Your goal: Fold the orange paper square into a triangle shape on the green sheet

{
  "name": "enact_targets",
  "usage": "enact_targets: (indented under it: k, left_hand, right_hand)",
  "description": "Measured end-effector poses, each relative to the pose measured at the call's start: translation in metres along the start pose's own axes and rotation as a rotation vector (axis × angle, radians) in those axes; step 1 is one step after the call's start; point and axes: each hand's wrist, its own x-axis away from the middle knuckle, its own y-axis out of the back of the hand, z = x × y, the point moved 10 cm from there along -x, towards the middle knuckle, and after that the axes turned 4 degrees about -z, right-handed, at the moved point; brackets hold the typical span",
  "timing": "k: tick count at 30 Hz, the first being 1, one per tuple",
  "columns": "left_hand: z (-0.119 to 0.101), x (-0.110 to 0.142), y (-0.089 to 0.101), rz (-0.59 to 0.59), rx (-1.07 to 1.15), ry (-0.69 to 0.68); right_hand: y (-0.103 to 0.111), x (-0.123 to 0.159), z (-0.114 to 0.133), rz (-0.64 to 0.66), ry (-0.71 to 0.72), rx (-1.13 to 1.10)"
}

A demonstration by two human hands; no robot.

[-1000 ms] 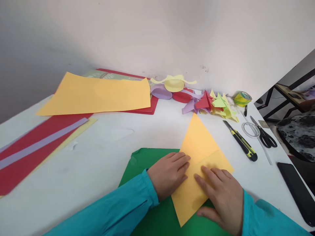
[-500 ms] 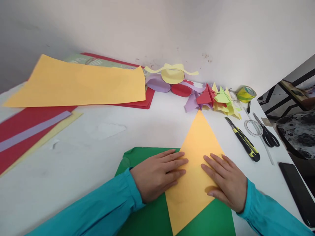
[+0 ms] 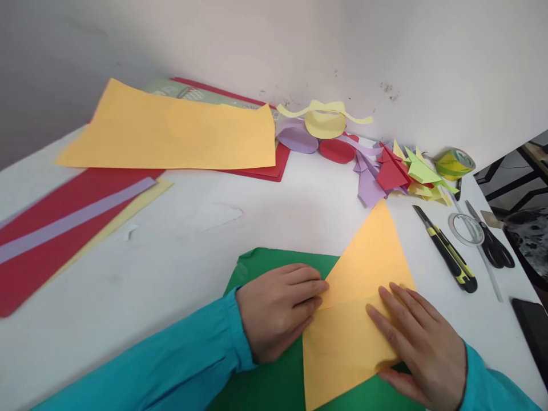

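Observation:
A square sheet of orange paper (image 3: pixel 355 331) lies turned cornerwise on a green sheet (image 3: pixel 274 260), with a faint crease across its middle. My left hand (image 3: pixel 280 311) is closed at the paper's left corner, its fingers bent together on the edge; its thumb is hidden. Across from it, my right hand (image 3: pixel 422 342) rests on the right part of the sheet with fingers stretched and apart. The paper's far corner reaches up to a cluster of folded paper planes (image 3: pixel 391 168).
Right of the paper lie a utility knife (image 3: pixel 447 251), a clear tape roll (image 3: pixel 466 229), scissors (image 3: pixel 494 245) and a black phone-like slab (image 3: pixel 531 331). Yellow-green tape (image 3: pixel 454 164) stands by the wall. Larger orange paper (image 3: pixel 184 134), red sheets (image 3: pixel 77 228) and paper loops (image 3: pixel 325 123) lie behind and left.
My left fingers have bent in from lying flat and drawn together at the paper's left corner. The paper has turned slightly clockwise. The view has shifted left.

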Motion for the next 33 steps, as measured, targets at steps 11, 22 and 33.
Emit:
enact_targets:
  k: [11, 22, 33]
  left_hand:
    - [-0.012, 0.007, -0.006, 0.138, -0.108, 0.054]
    - [-0.024, 0.012, -0.014, 0.059, -0.303, 0.095]
    - [0.001, 0.028, -0.003, 0.037, -0.068, 0.085]
  right_hand:
    - [0.016, -0.015, 0.000, -0.026, 0.014, -0.032]
    - [0.013, -0.012, -0.007, 0.057, 0.043, -0.080]
    - [0.014, -0.007, -0.059, 0.048, -0.054, -0.741]
